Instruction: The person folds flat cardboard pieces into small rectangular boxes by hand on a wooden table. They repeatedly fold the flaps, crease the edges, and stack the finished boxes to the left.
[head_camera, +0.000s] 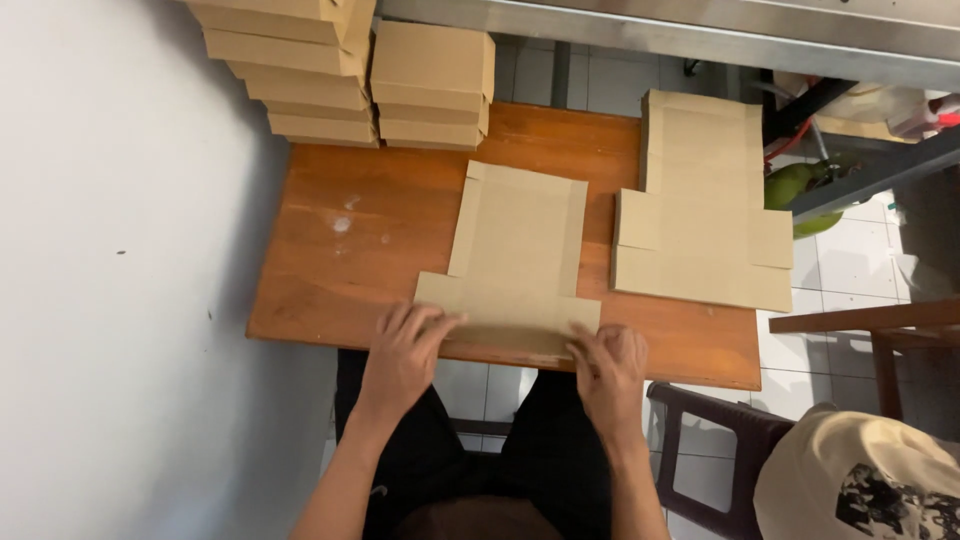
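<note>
Two hands press on a flat cardboard box blank at the near edge of a wooden table.

The left hand (405, 350) lies fingers spread on the lower left flap of the cardboard blank (515, 260), and the right hand (607, 368) rests on its lower right corner, at the centre of the frame. A stack of flat blanks (700, 205) lies right of it on the wooden table (340, 260). Folded boxes (340, 70) are piled at the top left against a white wall (110, 250). A dark plastic stool (705, 440) and a cream cap (860, 480) sit lower right.
</note>
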